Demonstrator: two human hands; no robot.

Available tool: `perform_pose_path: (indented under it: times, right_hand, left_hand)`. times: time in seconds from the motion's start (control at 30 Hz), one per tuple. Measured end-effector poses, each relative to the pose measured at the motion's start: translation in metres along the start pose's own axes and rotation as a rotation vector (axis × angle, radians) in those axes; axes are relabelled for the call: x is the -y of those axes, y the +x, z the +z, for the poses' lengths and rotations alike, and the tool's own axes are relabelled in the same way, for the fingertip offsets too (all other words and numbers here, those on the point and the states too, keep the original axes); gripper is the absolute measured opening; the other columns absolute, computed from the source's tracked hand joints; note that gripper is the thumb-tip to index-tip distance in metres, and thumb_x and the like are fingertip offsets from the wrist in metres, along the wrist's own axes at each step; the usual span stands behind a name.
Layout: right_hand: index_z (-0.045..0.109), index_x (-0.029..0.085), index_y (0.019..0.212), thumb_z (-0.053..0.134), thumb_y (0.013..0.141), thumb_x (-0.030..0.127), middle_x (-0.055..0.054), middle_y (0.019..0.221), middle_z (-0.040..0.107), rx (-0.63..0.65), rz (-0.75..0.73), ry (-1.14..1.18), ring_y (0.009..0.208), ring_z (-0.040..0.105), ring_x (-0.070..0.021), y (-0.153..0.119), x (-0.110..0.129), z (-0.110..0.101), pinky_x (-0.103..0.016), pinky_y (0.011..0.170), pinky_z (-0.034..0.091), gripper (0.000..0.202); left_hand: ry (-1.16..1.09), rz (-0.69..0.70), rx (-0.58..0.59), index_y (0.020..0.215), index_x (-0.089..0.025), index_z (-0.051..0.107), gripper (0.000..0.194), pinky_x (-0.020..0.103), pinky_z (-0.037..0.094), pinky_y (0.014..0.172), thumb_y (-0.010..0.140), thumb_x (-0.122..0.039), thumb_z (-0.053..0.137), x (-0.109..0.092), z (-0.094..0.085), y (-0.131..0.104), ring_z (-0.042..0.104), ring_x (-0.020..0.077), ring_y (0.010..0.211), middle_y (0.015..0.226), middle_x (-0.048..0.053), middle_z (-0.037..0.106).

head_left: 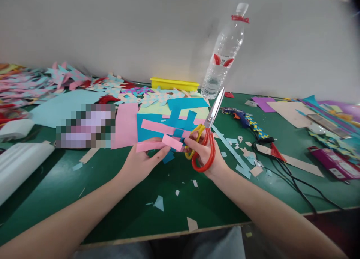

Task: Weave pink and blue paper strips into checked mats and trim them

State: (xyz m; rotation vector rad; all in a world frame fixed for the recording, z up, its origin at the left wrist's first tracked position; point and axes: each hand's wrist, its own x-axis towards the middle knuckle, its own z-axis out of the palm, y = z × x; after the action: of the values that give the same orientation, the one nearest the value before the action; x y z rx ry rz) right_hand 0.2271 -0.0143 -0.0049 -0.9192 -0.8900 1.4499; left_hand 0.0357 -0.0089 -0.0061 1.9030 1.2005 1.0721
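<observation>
Pink and blue paper strips (pixel 157 126), woven across each other, are held up between my hands at the middle of the view. My left hand (pixel 143 161) pinches a pink strip at the lower left of the weave. In my right hand (pixel 209 155) are scissors (pixel 209 129) with one red and one yellow handle, their blades together and pointing up and to the right. The thumb and a finger of that hand also touch the right end of the strips. Behind the weave lie sheets of blue and pale green paper (pixel 152 109), with a pink sheet (pixel 126 125) to their left.
A tilted plastic bottle (pixel 222 56) stands at the back beside a yellow tray (pixel 174 84). Paper strips (pixel 28 82) pile up at the left. A glue gun (pixel 236 114) with black cables and a purple box (pixel 336 163) lie right. Scraps dot the green table (pixel 120 214).
</observation>
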Motion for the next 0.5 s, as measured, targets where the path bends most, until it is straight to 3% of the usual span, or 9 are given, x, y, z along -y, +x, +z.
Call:
perform_pose_path:
  times: [0.13,0.3,0.5]
  right_hand:
    - [0.051,0.023,0.075,0.082,0.064,0.028,0.004,0.077,0.06,-0.043,-0.047,-0.041,0.074,0.066,-0.0138,0.004,0.001,-0.004,-0.027,0.064,0.055,0.034]
    - [0.05,0.023,0.075,0.082,0.064,0.029,0.005,0.072,0.058,-0.067,-0.052,-0.131,0.072,0.065,-0.0133,0.003,0.005,-0.004,-0.027,0.063,0.054,0.035]
    - [0.051,0.022,0.073,0.084,0.063,0.031,0.004,0.07,0.057,-0.048,0.008,-0.172,0.064,0.062,-0.0129,-0.001,0.006,0.0,-0.03,0.064,0.055,0.035]
  left_hand:
    - [0.043,-0.022,-0.023,0.079,-0.021,0.072,0.027,0.028,0.047,0.055,0.085,-0.044,0.057,0.002,0.0,0.001,0.064,0.0226,0.072,0.083,0.006,0.072]
    - [0.009,-0.074,0.0,0.076,-0.02,0.072,0.031,0.028,0.046,0.052,0.084,-0.046,0.058,0.007,-0.002,0.002,0.062,0.0209,0.061,0.07,0.004,0.07]
    - [-0.468,-0.197,-0.052,0.089,-0.022,0.074,0.026,0.035,0.055,0.076,0.079,-0.045,0.07,0.015,0.004,0.003,0.069,0.025,0.088,0.092,0.006,0.075]
